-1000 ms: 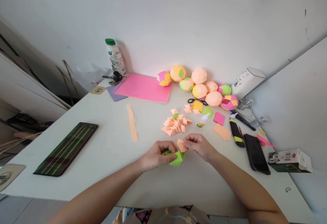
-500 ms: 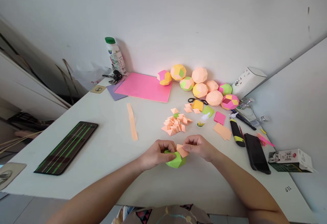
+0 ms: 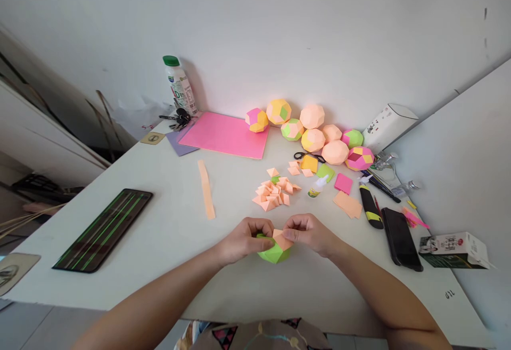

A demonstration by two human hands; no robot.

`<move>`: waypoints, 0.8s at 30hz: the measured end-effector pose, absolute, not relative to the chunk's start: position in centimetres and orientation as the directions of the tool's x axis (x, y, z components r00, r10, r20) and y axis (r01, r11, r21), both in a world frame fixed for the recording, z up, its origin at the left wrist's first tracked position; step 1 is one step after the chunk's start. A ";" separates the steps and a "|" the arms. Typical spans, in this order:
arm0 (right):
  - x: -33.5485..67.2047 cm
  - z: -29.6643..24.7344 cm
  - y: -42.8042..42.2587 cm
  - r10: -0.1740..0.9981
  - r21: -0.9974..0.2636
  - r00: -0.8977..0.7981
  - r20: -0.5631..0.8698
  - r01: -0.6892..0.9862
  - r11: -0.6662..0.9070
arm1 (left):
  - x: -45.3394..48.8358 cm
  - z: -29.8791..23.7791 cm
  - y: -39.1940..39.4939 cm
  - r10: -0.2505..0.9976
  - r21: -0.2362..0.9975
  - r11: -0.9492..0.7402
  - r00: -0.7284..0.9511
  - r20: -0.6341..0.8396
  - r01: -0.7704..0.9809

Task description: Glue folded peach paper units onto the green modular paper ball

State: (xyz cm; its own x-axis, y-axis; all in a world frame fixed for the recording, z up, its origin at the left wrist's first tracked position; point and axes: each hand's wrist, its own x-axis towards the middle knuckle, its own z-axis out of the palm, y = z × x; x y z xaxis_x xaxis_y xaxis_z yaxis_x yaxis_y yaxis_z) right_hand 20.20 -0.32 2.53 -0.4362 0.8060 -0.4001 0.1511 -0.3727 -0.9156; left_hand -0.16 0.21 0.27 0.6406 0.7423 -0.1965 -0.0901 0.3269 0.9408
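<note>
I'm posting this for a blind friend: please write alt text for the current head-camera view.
A person's left hand holds a green faceted paper shape while the right hand pinches a peach paper piece at its edge. Beyond them on a white table lie folded peach pieces and a small bottle, with colourful faceted paper balls by the wall.

A white plastic bottle [image 3: 182,88] with a green cap stands at the far left of the white table [image 3: 167,222], a bunch of keys [image 3: 182,118] just beside it. Nearer on the left lies a dark rectangular panel [image 3: 104,231] striped with bright green. Along the right side, a black smartphone [image 3: 400,239] lies near a white-and-green drink carton [image 3: 455,250]; a white cylinder [image 3: 388,126] is by the wall.
</note>
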 end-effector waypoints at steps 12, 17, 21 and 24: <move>19.9 2.7 -0.7 0.752 -0.896 -0.496 -0.433 0.146 -0.419 | -0.2 0.0 0.2 0.705 0.932 0.358 0.672 -0.228 -0.059; 19.6 2.7 -0.9 0.737 -0.898 -0.523 -0.428 0.155 -0.411 | -0.2 0.1 0.2 0.692 0.933 0.359 0.681 -0.240 -0.036; 19.6 2.6 -1.0 0.709 -0.888 -0.548 -0.443 0.163 -0.429 | -0.1 0.2 0.1 0.680 0.932 0.362 0.692 -0.244 -0.027; 19.6 2.4 -1.0 0.691 -0.880 -0.563 -0.454 0.159 -0.448 | -0.1 0.2 0.0 0.668 0.936 0.351 0.708 -0.228 -0.030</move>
